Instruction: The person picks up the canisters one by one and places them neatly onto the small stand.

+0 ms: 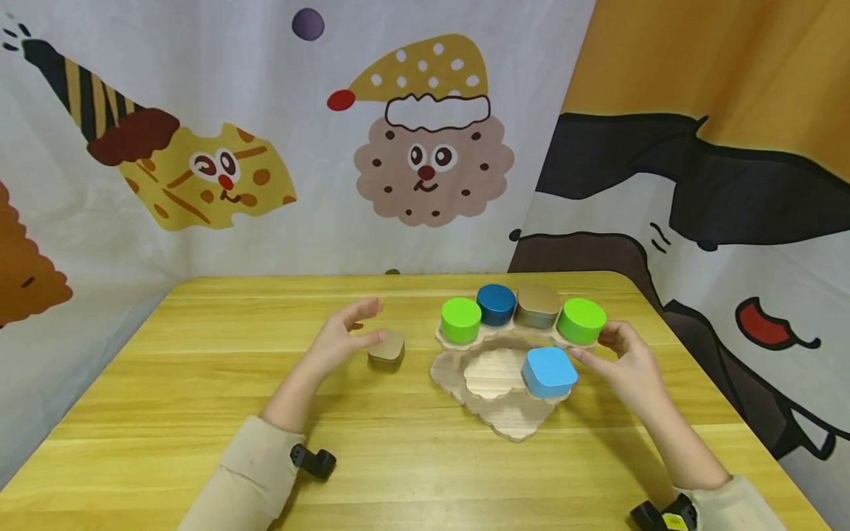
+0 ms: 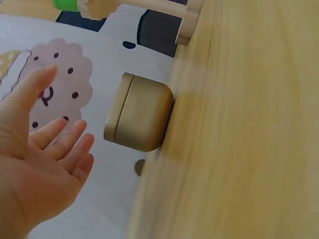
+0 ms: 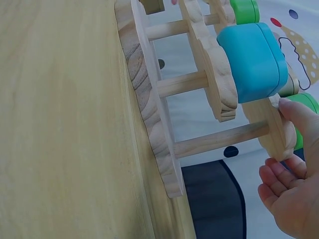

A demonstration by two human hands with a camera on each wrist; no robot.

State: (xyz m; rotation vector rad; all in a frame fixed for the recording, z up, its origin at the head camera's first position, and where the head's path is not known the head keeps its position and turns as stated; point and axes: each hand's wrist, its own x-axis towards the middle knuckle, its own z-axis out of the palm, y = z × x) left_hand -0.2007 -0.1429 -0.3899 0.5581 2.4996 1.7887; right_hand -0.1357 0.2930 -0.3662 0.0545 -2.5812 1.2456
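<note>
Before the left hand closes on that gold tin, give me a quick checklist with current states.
1. Left hand open, fingers straight: ok.
2. Gold tin flat on the table, lid seated: ok.
3. Left hand gripping the tin: not ok; the thumb is at its edge, contact cannot be told.
4. Right hand at the wooden tiered stand, thumb on the top tier's edge: ok.
5. Free spot on the middle tier beside the light blue tin: ok.

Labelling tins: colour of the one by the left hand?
Matte gold tin, clearest in the left wrist view.
</note>
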